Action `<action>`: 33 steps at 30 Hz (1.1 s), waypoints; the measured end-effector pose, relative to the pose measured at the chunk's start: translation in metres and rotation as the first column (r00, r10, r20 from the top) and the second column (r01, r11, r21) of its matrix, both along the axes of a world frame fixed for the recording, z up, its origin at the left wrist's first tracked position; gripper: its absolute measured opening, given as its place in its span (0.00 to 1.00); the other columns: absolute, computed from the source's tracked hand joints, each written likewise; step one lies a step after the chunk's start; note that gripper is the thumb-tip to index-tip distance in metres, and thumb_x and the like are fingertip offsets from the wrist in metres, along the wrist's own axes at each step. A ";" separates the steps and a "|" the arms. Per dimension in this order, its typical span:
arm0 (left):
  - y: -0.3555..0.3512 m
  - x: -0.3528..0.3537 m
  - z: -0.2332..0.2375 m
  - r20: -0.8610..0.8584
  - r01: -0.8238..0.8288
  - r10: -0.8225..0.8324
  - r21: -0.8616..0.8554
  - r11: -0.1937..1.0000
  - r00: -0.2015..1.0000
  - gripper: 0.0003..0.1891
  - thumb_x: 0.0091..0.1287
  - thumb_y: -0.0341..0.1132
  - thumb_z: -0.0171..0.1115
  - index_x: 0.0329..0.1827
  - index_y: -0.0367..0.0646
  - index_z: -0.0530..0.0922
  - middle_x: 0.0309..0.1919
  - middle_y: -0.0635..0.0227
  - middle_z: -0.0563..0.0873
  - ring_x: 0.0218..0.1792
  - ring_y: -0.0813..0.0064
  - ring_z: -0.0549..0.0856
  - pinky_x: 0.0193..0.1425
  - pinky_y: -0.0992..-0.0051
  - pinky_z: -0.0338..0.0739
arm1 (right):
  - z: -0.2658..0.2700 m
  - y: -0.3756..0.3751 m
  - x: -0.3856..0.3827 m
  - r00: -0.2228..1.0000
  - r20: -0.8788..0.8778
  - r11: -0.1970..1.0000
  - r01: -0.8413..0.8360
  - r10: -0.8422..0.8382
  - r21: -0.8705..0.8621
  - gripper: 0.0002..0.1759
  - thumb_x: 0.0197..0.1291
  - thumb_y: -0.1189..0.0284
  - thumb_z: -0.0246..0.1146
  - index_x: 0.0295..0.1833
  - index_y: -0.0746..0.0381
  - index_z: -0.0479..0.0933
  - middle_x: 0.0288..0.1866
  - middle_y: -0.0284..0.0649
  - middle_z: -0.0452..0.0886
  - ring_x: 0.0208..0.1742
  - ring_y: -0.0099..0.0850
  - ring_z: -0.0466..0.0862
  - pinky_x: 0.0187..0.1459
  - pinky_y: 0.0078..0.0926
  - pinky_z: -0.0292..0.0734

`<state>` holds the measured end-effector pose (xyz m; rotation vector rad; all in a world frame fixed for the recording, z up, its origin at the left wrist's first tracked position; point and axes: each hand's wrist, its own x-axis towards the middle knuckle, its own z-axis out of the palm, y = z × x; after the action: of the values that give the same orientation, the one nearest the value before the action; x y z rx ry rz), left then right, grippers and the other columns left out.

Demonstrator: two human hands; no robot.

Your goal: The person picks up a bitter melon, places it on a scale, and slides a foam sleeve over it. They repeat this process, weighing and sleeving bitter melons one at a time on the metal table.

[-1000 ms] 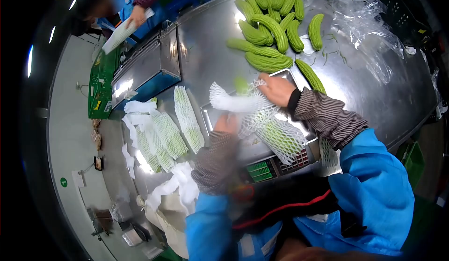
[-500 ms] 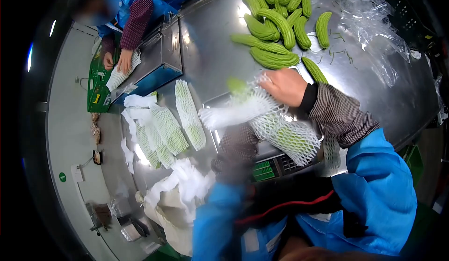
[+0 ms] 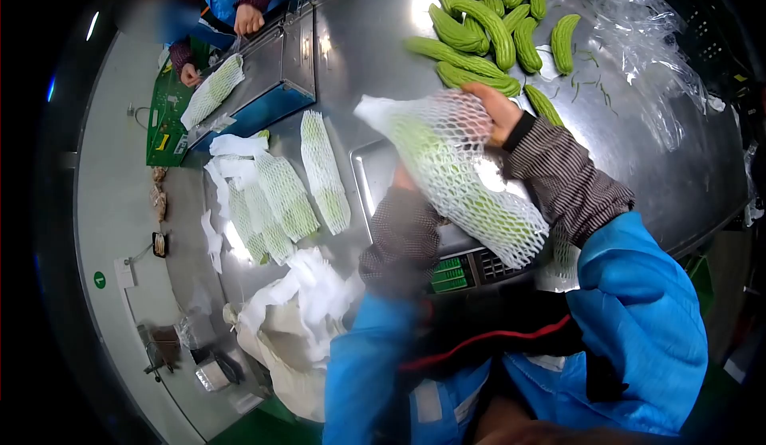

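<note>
My right hand is closed on the upper side of a white foam net sleeve, with a pale green bitter melon showing through its mesh. The sleeve stretches slantwise over the metal tray of a scale. Its plain white end points to the upper left. Only a sliver of my left hand shows below the sleeve; the netting hides its fingers. Just beyond my right hand lie bare bitter melons. Left of the tray are several sleeved bitter melons, one of them apart.
White foam sleeves spill from a cloth bag at the near left. Clear plastic film covers the far right of the metal table. Across from me, a co-worker's hand is over a metal box, with another sleeved melon beside it.
The sleeve's white end has swung up and away, and the netting now spreads between my hands. My left hand has come partly into sight. The co-worker's hands have drawn apart from their sleeved melon.
</note>
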<state>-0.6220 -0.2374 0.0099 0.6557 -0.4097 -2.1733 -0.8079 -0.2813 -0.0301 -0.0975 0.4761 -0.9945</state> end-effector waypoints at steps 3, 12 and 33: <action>0.002 0.015 -0.026 0.097 -0.070 0.055 0.150 0.986 0.994 0.19 0.78 0.39 0.40 0.62 0.36 0.69 0.53 0.60 0.81 0.52 0.68 0.81 0.57 0.71 0.79 | 0.008 0.055 -0.007 0.987 -0.154 0.976 0.084 -0.053 0.201 0.17 0.72 0.65 0.46 0.49 0.67 0.74 0.40 0.43 0.84 0.35 0.32 0.85 0.42 0.30 0.84; 0.008 0.035 -0.131 0.633 0.237 0.111 -0.439 0.867 0.766 0.18 0.70 0.34 0.53 0.60 0.37 0.70 0.51 0.58 0.83 0.56 0.65 0.82 0.61 0.69 0.75 | 0.047 0.166 0.010 -0.096 -0.951 0.761 -0.626 -0.293 -0.171 0.48 0.49 0.53 0.70 0.66 0.72 0.58 0.49 0.62 0.78 0.48 0.50 0.81 0.53 0.40 0.75; 0.096 0.011 -0.007 -0.142 -0.043 0.039 -0.026 0.999 0.989 0.29 0.74 0.40 0.48 0.74 0.39 0.52 0.62 0.54 0.74 0.63 0.54 0.75 0.68 0.59 0.73 | 0.066 0.187 0.059 -0.223 -0.740 0.723 -0.511 -0.635 -0.466 0.45 0.50 0.53 0.70 0.62 0.74 0.60 0.38 0.58 0.80 0.38 0.52 0.83 0.39 0.42 0.78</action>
<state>-0.6108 -0.1412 0.0032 0.4859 -0.3494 -2.1551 -0.7485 -0.0947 0.0364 -1.9223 1.6892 -0.9395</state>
